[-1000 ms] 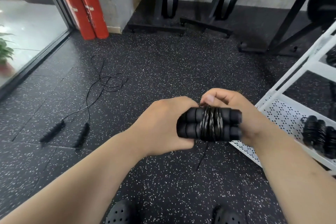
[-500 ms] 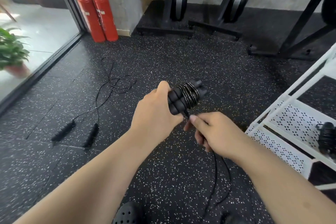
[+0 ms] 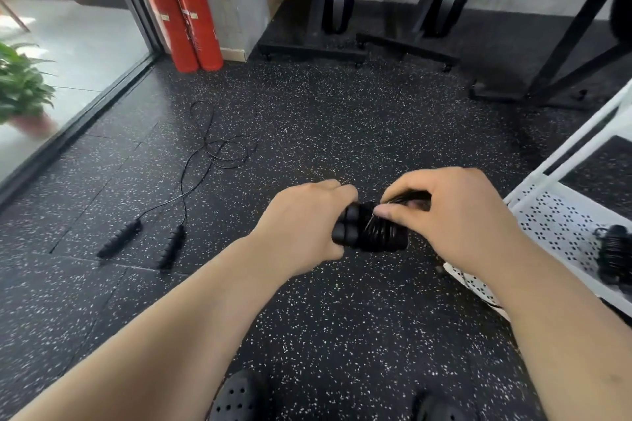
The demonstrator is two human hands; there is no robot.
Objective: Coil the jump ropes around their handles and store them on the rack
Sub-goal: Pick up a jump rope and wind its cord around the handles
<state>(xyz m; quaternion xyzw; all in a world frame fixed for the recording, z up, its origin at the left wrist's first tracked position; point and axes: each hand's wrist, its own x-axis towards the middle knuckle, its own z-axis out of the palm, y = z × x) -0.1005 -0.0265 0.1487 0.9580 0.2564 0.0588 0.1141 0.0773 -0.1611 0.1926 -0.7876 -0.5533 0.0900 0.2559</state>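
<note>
My left hand (image 3: 301, 225) grips two black foam handles (image 3: 349, 231) held side by side, with black cord wound around their middle (image 3: 378, 232). My right hand (image 3: 455, 215) sits over the right end of the bundle and pinches a bunch of cord between thumb and fingers. A second jump rope (image 3: 191, 178) lies uncoiled on the floor to the left, its two handles (image 3: 143, 243) pointing toward me. On the white perforated rack shelf (image 3: 554, 222) at the right rests a coiled rope bundle (image 3: 615, 249).
Two red fire extinguishers (image 3: 184, 17) stand by the wall at the back left. A glass door and a potted plant (image 3: 24, 89) are at the far left. Black equipment stands (image 3: 342, 10) line the back wall. My black shoes (image 3: 236, 400) show at the bottom.
My right hand rose from below the bundle, where it pulled the loose cord, to its top right end. The handles swung from tilted upward to nearly level. The hanging cord is no longer seen.
</note>
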